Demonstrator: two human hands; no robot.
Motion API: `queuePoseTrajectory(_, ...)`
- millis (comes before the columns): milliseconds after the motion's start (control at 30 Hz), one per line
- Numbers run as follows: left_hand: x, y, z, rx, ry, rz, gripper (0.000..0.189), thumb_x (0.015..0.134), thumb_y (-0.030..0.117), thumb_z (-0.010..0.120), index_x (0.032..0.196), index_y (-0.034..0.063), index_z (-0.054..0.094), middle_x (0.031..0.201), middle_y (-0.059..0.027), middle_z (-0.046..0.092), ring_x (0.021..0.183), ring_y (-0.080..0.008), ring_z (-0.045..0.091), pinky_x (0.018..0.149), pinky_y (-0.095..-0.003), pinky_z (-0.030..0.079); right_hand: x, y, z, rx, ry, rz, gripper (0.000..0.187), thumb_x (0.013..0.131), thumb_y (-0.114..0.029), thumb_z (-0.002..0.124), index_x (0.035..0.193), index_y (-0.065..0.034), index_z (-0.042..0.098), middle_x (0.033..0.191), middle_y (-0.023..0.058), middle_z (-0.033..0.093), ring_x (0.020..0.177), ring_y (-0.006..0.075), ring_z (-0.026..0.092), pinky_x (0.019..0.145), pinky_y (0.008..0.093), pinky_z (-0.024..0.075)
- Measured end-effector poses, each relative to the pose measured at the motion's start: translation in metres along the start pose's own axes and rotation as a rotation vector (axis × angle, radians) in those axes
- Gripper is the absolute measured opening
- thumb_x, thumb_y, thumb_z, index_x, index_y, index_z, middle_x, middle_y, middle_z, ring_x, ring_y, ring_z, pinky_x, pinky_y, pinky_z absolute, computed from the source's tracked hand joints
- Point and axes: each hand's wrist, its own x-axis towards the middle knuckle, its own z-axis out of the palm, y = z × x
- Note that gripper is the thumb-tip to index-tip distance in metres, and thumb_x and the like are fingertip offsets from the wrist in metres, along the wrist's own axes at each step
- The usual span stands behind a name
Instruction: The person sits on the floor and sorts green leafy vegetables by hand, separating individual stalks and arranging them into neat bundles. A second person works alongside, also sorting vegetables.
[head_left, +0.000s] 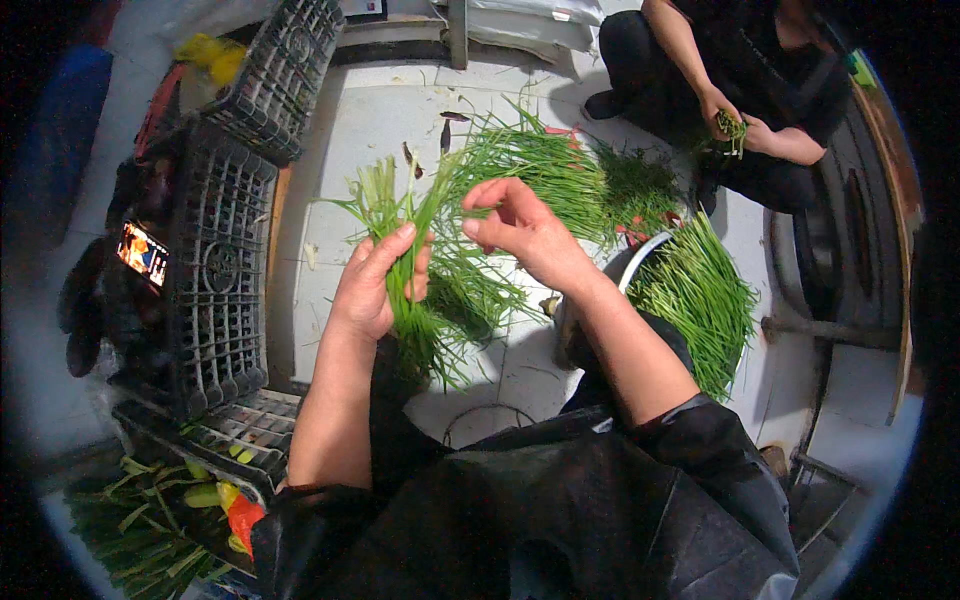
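My left hand (379, 285) is closed around a bunch of garlic chives (405, 255), its pale stem ends pointing up and away from me and its green leaf ends hanging below the fist. To the right of this bunch, my right hand (521, 232) is raised with bent fingers; the thumb and fingertips are close together. A bit of green shows between them, but whether it is pinched or lies behind is unclear. Beneath both hands, loose chive leaves (472, 292) are heaped on the tiled floor. Beyond my right hand lies a large pile of chives (540, 169).
At right, a white-rimmed tub (634, 259) holds more chives (697, 307). Black plastic crates (225, 277) stand at left, near a lit phone (142, 255). A co-worker (750, 97) crouches at upper right, holding stems. Leafy greens (142, 517) lie at lower left.
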Motion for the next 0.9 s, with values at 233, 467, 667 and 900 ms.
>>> queuePoseTrajectory(233, 0.005, -0.017, 0.013, 0.120, -0.118, -0.031, 0.026, 0.090, 0.023, 0.047, 0.100, 0.0003, 0.054, 0.076, -0.0088, 0.060, 0.057, -0.0153, 0.058, 0.049, -0.0242, 0.046, 0.007, 0.007, 0.014, 0.315, 0.029, -0.094, 0.015, 0.082, -0.006, 0.060, 0.087, -0.0056, 0.046, 0.078, -0.0001, 0.053, 0.070, 0.0076, 0.049, 0.067, 0.0223, 0.0415)
queuePoseTrajectory(467, 0.009, -0.022, 0.014, -0.008, -0.182, 0.078, 0.021, 0.089, 0.020, 0.050, 0.103, 0.0041, 0.051, 0.085, -0.0087, 0.060, 0.062, -0.0146, 0.058, 0.053, -0.0243, 0.048, 0.007, 0.009, 0.013, 0.315, 0.087, -0.116, 0.014, 0.080, -0.004, 0.060, 0.087, -0.0040, 0.048, 0.076, 0.0015, 0.054, 0.068, 0.0092, 0.050, 0.064, 0.0230, 0.0431)
queuePoseTrajectory(667, 0.010, -0.026, 0.018, -0.150, 0.042, 0.099, 0.018, 0.088, 0.020, 0.054, 0.098, 0.0055, 0.051, 0.084, -0.0089, 0.059, 0.072, -0.0198, 0.061, 0.062, -0.0306, 0.051, 0.009, 0.008, 0.005, 0.448, 0.101, -0.018, 0.010, 0.080, -0.004, 0.060, 0.086, -0.0037, 0.052, 0.087, 0.0032, 0.057, 0.074, 0.0094, 0.052, 0.068, 0.0230, 0.0434)
queuePoseTrajectory(900, 0.012, 0.006, -0.014, -0.381, 0.072, 0.182, 0.016, 0.090, 0.018, 0.051, 0.101, 0.0054, 0.050, 0.074, -0.0013, 0.049, 0.056, -0.0083, 0.045, 0.057, -0.0237, 0.042, 0.006, 0.002, -0.011, 0.348, -0.011, 0.033, 0.011, 0.078, -0.003, 0.061, 0.085, -0.0048, 0.053, 0.078, 0.0004, 0.055, 0.067, 0.0073, 0.049, 0.062, 0.0201, 0.0401)
